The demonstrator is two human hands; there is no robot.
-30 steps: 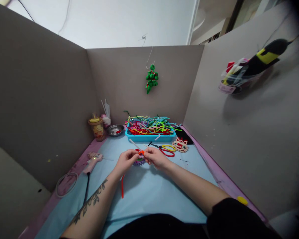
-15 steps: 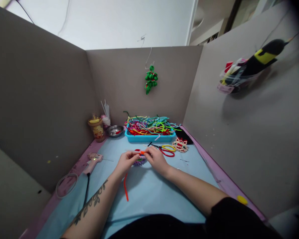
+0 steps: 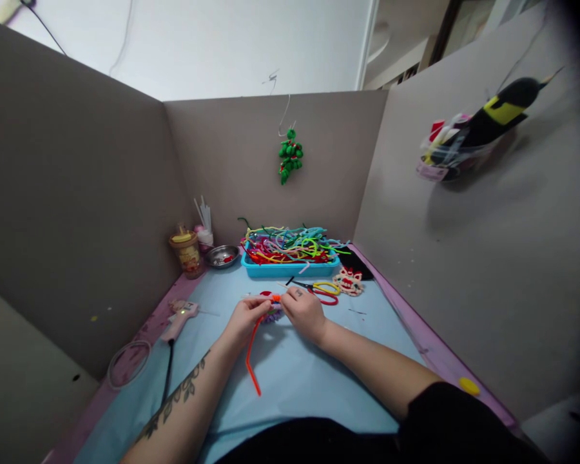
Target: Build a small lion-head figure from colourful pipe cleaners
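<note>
My left hand (image 3: 248, 316) is closed, thumb and fingers pinching a small colourful pipe-cleaner piece (image 3: 271, 317) with a purple fringed lower edge and a red part on top. An orange pipe cleaner (image 3: 249, 357) trails from under this hand, bent partway down, its loose end low over the blue table cover. Orange coils show between my fingertips. From the other side my right hand (image 3: 305, 314) is closed too, its fingertips at the orange coils. Its fingers hide much of the piece, and exactly what they pinch is partly covered.
Behind my hands lie scissors (image 3: 326, 289) and a finished pipe-cleaner face (image 3: 348, 281). A blue tray (image 3: 290, 270) of pipe cleaners stands at the back, a metal bowl (image 3: 222, 256) left of it. At left rests a pink glue gun (image 3: 181, 319) with its cable.
My right hand has rolled over, turning its back more upward. The orange pipe cleaner's hanging length has swung right and more of it shows. The view has shifted slightly.
</note>
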